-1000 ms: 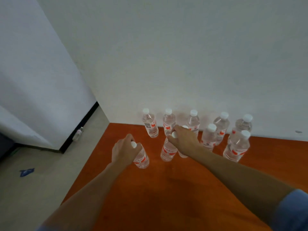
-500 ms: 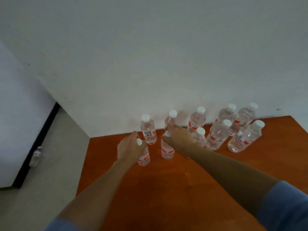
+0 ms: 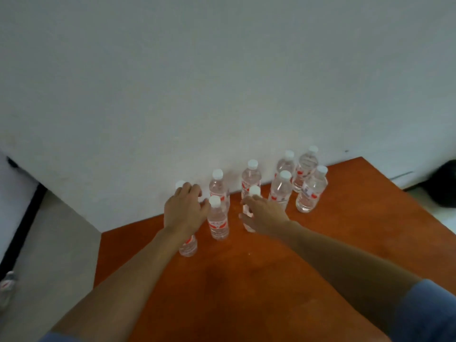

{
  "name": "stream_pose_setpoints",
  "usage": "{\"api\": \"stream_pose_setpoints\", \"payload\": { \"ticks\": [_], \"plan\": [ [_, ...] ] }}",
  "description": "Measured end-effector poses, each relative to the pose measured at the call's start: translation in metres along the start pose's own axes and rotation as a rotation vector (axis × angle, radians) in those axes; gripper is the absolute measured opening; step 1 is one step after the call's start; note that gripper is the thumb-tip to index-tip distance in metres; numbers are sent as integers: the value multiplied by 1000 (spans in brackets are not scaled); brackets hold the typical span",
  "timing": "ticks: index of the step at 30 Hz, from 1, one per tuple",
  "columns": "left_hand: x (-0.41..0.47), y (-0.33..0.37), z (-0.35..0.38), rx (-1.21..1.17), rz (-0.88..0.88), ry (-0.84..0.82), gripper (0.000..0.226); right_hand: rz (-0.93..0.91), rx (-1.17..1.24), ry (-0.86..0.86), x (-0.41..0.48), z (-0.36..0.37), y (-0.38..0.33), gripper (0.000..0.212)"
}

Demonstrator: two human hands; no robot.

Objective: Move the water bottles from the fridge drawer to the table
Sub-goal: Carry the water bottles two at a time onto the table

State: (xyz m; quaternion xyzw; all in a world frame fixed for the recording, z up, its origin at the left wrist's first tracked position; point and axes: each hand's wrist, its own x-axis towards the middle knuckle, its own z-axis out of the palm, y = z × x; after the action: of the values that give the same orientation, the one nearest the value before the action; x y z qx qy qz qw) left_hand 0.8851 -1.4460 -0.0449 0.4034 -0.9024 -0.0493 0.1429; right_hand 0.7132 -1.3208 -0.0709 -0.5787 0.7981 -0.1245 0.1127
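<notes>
So, left hand (image 3: 185,211): fingers spread and loose over the top of the leftmost front bottle (image 3: 188,246), not curled round anything I can see.
right hand (image 3: 265,214): reaching in from the lower right, fingers and thumb either side of the right-hand bottle (image 3: 248,224). Too blurry to tell if it's pinching it or just touching.
leftmost front bottle: upright, only the lower half shows under the wrist. It's the one nearest the left edge of the surface (image 3: 246,292), so I'd guess a wrist dragging back could tip it that way.
right-hand bottle: upright, white cap poking up past the knuckles. If a finger snags the neck on the way out, it probably goes over.
middle bottle (image 3: 217,219): stands between the two hands, just beside the left thumb. Easiest one to clip, I reckon.
back bottles (image 3: 251,178): against the wall, centre of frame; one cap peeks out behind the left fingers.
right cluster (image 3: 308,191): four packed close at the upper right of the surface. One toppler could domino them.
surface: smooth orange-brown top, so a fallen bottle would likely roll.
floor bottle (image 3: 7,283): far lower left, off the surface.
fridge drawer: not in view.
</notes>
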Motion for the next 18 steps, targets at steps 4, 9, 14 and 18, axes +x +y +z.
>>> {"api": "stream_pose_setpoints", "payload": {
  "ticks": [4, 9, 14, 18],
  "plan": [
    [-10, 100, -9, -49, 162, -10, 22, 79, -57, 57, -82, -38, 58, 34],
    [-54, 261, 11, -89, 366, -72, 17, 298, -133, 122, -229, -79, 163, 36],
    [-116, 429, 42, -84, 594, -186, 18, 551, -174, 218, -391, -110, 260, 35],
    [-161, 557, 57, -133, 796, -256, 17, 772, -138, 292, -507, -135, 326, 38]
  ]
}}
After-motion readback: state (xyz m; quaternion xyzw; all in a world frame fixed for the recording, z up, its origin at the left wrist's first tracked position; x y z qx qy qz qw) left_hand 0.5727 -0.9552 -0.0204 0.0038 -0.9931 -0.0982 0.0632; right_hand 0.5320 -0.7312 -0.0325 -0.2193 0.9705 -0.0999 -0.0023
